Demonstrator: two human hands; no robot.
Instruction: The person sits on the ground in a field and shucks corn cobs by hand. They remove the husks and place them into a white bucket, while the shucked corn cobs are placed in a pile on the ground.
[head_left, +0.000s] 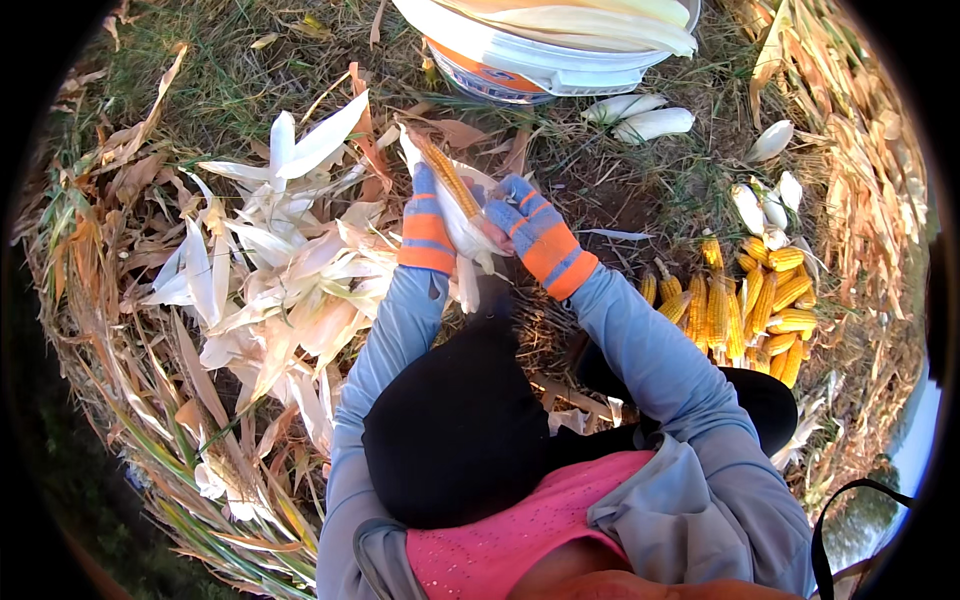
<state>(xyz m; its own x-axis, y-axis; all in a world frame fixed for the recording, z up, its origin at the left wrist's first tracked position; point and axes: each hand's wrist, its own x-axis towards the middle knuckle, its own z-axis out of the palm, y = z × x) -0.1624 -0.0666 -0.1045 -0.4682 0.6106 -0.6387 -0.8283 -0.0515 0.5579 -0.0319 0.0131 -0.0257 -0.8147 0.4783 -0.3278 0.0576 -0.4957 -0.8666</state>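
Between my hands is an ear of corn (448, 176), its yellow kernels bare along the top side. Pale husk (466, 238) still wraps its lower end and flares out behind it. My left hand (427, 225), in a grey and orange striped glove, grips the ear from the left side. On the right, my right hand (536, 232), gloved alike, has its fingers closed at the husk near the ear's lower end. The exact hold of those fingertips is partly hidden.
Loose corn husks (292, 262) pile up on the left. A white bucket (592, 79) holding husked-over ears stands ahead. To the right lies a heap of bare corn cobs (750, 300), with several ears in white husk (652, 124) on the grass. Dry stalks (862, 172) line the far right.
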